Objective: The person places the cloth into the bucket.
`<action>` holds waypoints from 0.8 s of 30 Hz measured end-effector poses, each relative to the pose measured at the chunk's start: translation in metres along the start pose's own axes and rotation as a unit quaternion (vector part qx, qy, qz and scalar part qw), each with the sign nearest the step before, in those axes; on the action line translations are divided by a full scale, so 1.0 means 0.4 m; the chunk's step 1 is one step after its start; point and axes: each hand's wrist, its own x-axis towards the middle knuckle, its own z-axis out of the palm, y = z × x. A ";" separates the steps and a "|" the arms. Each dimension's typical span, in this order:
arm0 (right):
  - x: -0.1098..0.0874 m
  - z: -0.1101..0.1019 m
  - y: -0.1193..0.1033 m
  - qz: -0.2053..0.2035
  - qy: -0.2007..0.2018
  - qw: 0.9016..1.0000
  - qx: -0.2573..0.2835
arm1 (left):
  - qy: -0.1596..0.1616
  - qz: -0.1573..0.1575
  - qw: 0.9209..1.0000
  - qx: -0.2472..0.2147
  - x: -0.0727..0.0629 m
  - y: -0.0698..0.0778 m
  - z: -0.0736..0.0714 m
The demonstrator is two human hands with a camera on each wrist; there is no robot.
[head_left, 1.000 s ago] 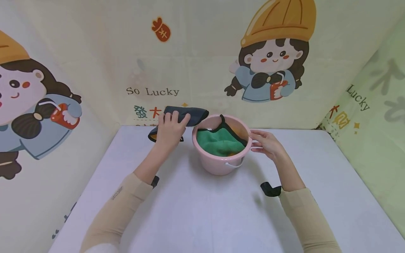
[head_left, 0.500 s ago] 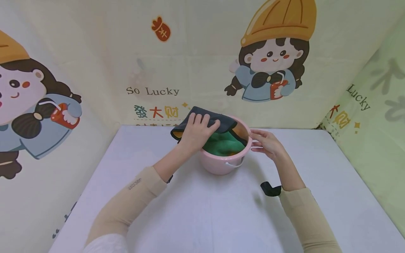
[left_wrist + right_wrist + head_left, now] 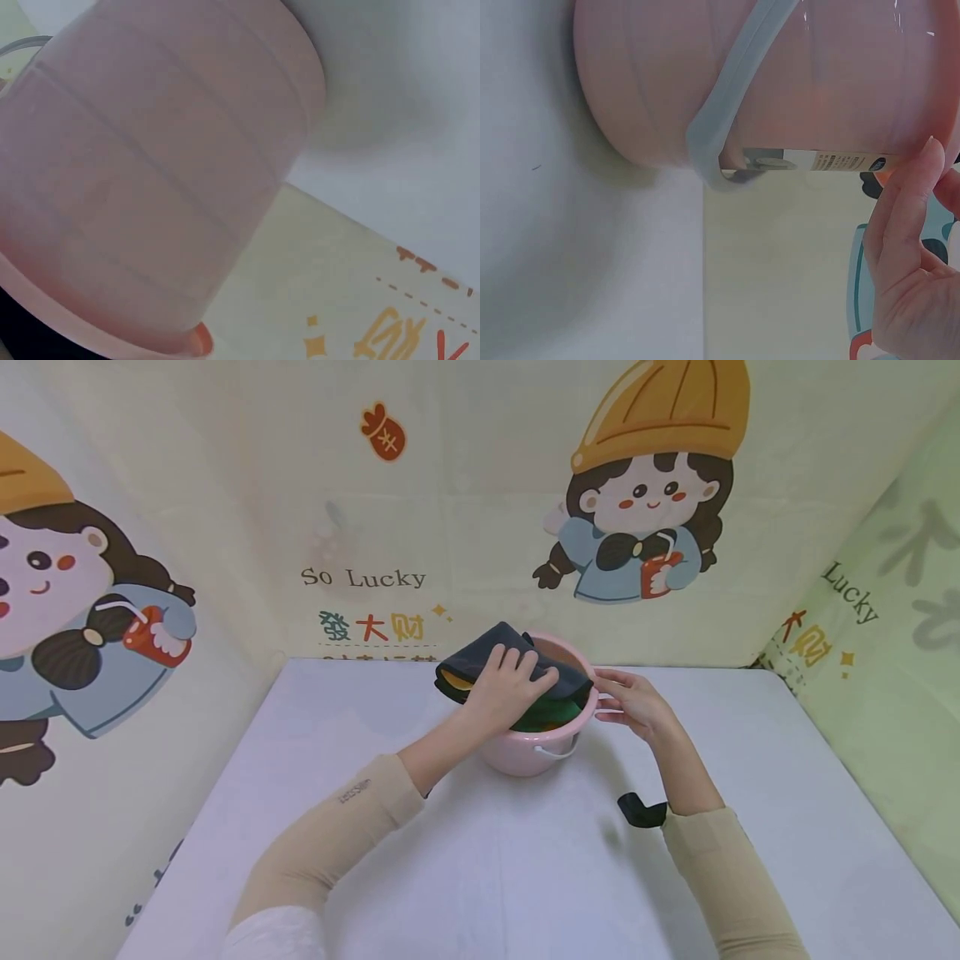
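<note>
My left hand (image 3: 502,689) grips a folded navy cloth (image 3: 483,652) with black edging and a yellow underside. It holds the cloth over the mouth of a pink bucket (image 3: 517,752), covering much of the opening. Below, inside the bucket, a green cloth (image 3: 547,714) shows in part. My right hand (image 3: 633,702) stays at the bucket's right rim, its fingers fairly straight and touching it. In the right wrist view, fingertips (image 3: 930,154) lie against the wall just under the rim. The left wrist view shows the bucket's side (image 3: 150,150); the left hand is hidden there.
The bucket's pale handle (image 3: 735,90) hangs down its front side. A white table (image 3: 510,877) carries the bucket near its back edge. Behind stands a cream cloth backdrop (image 3: 465,527) with cartoon prints. A black wrist strap piece (image 3: 641,810) juts from the right sleeve.
The left hand has carried the navy cloth rightward, from beside the bucket to over its opening, where it now covers most of the green cloth. The right hand and bucket have stayed put.
</note>
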 end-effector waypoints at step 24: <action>-0.001 0.001 0.003 -0.002 -0.006 1.000 0.012 | -0.229 -0.020 0.954 -0.190 0.061 0.025 0.051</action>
